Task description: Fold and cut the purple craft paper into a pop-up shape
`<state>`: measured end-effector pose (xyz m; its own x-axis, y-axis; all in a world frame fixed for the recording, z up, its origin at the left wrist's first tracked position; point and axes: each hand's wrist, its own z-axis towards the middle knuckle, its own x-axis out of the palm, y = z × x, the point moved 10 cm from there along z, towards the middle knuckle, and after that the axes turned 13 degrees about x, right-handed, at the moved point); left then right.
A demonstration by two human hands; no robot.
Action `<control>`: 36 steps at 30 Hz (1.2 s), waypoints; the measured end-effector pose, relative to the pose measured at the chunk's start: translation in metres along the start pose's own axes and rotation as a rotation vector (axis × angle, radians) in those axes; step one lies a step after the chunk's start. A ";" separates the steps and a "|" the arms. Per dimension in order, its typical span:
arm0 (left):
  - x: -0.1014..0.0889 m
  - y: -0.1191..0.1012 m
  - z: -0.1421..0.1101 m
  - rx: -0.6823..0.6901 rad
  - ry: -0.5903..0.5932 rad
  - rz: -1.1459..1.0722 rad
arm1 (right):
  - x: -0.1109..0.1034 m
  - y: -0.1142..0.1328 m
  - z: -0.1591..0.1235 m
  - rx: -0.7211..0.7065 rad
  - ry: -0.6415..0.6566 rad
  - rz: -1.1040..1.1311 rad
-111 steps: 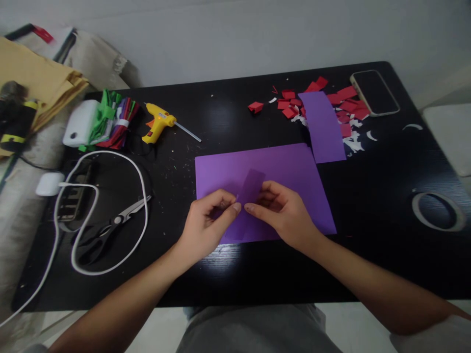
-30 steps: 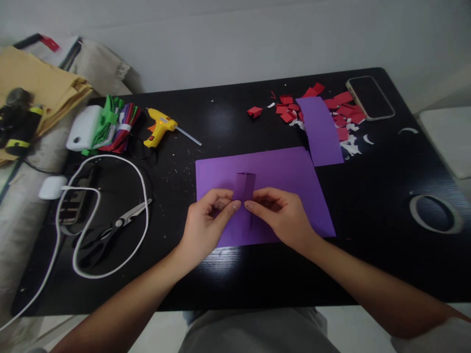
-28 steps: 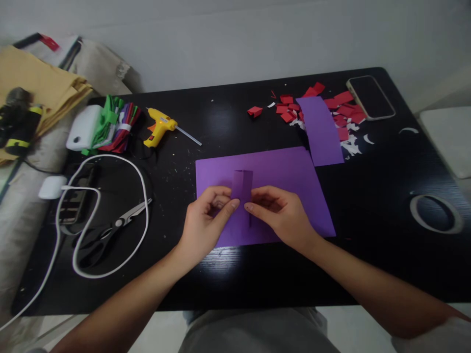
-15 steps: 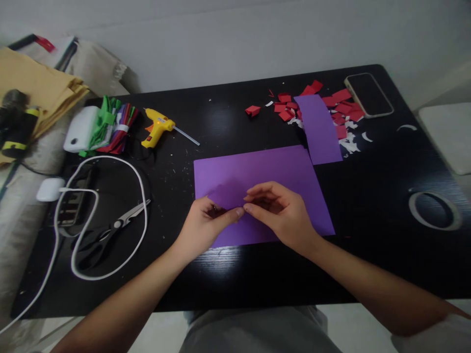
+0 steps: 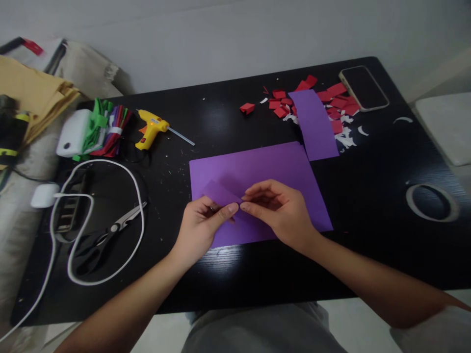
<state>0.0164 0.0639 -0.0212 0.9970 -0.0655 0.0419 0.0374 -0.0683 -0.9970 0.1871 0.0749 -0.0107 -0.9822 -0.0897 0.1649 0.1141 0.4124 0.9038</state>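
Between my hands is a small piece of purple paper (image 5: 220, 193), raised at a slant over a larger purple sheet (image 5: 257, 162) that lies flat on the table. My left hand (image 5: 204, 223) pinches the small piece between thumb and fingers. The fingertips of my right hand (image 5: 281, 208) close on its right-hand corner, and both thumbs almost meet there. Part of the piece is hidden behind my fingers. A purple paper strip (image 5: 316, 125) lies beyond the sheet's far right corner, partly over red paper pieces (image 5: 334, 93) and white scraps (image 5: 346, 138).
On the black table (image 5: 235, 289), a yellow glue gun (image 5: 150, 128) lies back left beside bundled coloured strips (image 5: 106, 127). Scissors (image 5: 114, 228) rest within a looped white cable (image 5: 138, 186). A phone (image 5: 364, 88) lies back right, a pale ring (image 5: 412, 206) at the right.
The small purple piece has tilted up and now shows above my left thumb. Both hands stay close together over the sheet. The whole view has shifted slightly.
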 end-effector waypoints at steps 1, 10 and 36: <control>0.000 -0.002 0.000 0.006 -0.001 0.024 | 0.000 0.000 -0.001 -0.007 -0.004 -0.002; 0.002 -0.017 -0.004 0.144 0.003 0.205 | 0.002 0.001 -0.003 -0.029 0.012 -0.027; 0.000 -0.031 0.005 0.328 0.073 0.361 | 0.000 -0.005 0.007 -0.002 0.006 -0.131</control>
<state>0.0160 0.0715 0.0098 0.9431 -0.0980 -0.3178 -0.2788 0.2879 -0.9162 0.1851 0.0789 -0.0173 -0.9878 -0.1482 0.0474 -0.0153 0.3952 0.9185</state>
